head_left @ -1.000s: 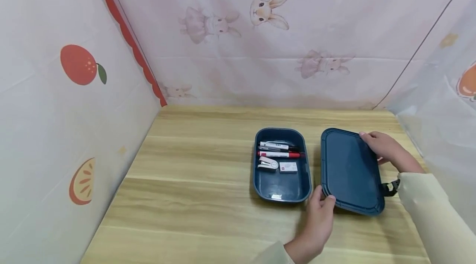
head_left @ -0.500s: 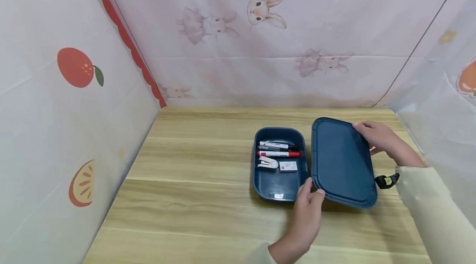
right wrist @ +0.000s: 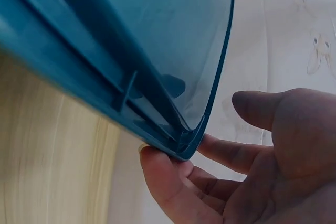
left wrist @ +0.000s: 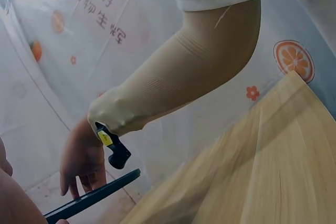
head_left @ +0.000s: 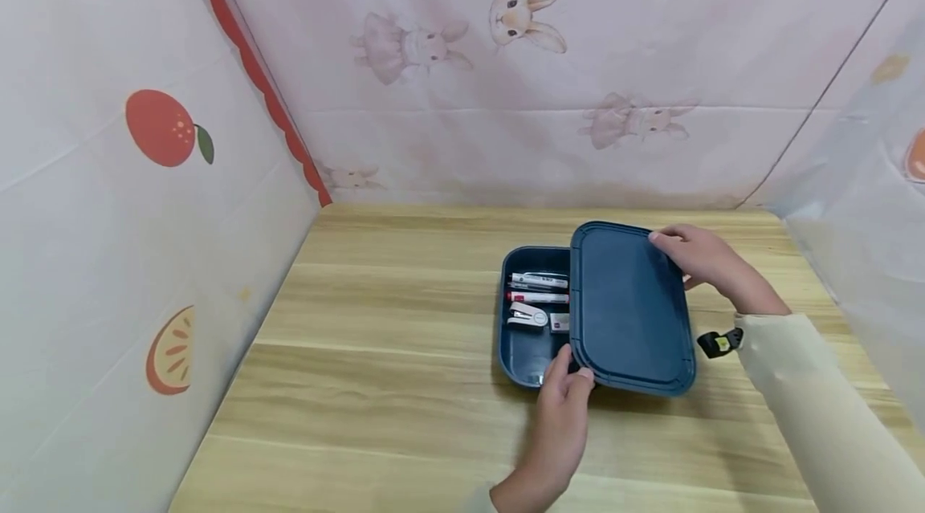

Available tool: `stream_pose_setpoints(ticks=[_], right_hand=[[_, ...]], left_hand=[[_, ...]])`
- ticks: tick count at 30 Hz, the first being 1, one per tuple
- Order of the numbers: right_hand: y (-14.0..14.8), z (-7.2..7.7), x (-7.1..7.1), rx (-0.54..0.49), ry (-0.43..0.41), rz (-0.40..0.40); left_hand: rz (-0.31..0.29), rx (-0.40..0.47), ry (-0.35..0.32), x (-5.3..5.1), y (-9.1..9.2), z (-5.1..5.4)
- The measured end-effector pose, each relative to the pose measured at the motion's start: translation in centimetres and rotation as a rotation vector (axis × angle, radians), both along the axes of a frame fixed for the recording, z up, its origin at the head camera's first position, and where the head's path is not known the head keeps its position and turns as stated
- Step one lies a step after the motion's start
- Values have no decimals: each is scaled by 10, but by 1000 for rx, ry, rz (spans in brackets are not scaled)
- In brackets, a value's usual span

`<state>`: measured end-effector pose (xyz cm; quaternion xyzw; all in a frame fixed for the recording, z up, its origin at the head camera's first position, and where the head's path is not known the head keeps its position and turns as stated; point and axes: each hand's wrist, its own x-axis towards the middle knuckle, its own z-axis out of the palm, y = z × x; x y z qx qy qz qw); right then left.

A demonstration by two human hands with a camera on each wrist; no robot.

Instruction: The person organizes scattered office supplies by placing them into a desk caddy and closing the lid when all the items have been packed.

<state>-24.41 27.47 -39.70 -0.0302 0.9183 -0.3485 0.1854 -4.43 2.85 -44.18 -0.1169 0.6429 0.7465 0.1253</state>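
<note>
A dark blue lid hangs tilted over the right part of a dark blue box on the table. My left hand pinches the lid's near left corner between thumb and fingers. At its far right corner my right hand grips the edge; the right wrist view shows fingers round that corner. Inside the box lie a white marker, a red-and-white marker, a small white stapler and a little white box. The lid hides their right side.
The wood-grain table carries the box. Printed cloth walls enclose it at the back, left and right. A black strap piece with a yellow tag sits at the right wrist.
Both hands have carried the lid left, from beside the box to over its right part. The small box and the marker ends are now partly covered.
</note>
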Motion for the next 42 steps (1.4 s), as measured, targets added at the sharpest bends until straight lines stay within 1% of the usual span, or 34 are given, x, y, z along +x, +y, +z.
stream_pose_setpoints(ticks=[4, 8, 12, 14, 17, 21, 24, 25, 30, 33, 37, 42], right_hand=[[-16, 3, -3, -19, 9, 5], [-35, 3, -5, -34, 26, 21], [-50, -1, -5, -52, 31, 30], [-57, -3, -6, -62, 32, 27], [-67, -7, -8, -75, 42, 26], [-77, -13, -11, -86, 50, 7], [-80, -18, -13, -98, 51, 4], [-81, -20, -13, -101, 54, 13], [-80, -32, -15, -122, 51, 14], [-79, -38, -15, -143, 48, -8], [-77, -40, -15, -158, 85, -29], [-75, -38, -16, -190, 108, -51]], left_hand=[[18, -22, 31, 4, -14, -4], [31, -44, 48, 6, -27, -7], [35, -63, 63, 9, -40, -11], [43, -91, 69, 10, -46, -13], [71, -136, 84, 11, -55, -15], [110, -157, 125, 14, -64, -20], [120, -160, 146, 16, -69, -24], [120, -162, 149, 16, -70, -25], [105, -154, 139, 18, -75, -29], [98, -157, 140, 18, -77, -32], [97, -172, 153, 20, -79, -33], [112, -182, 159, 21, -81, -33]])
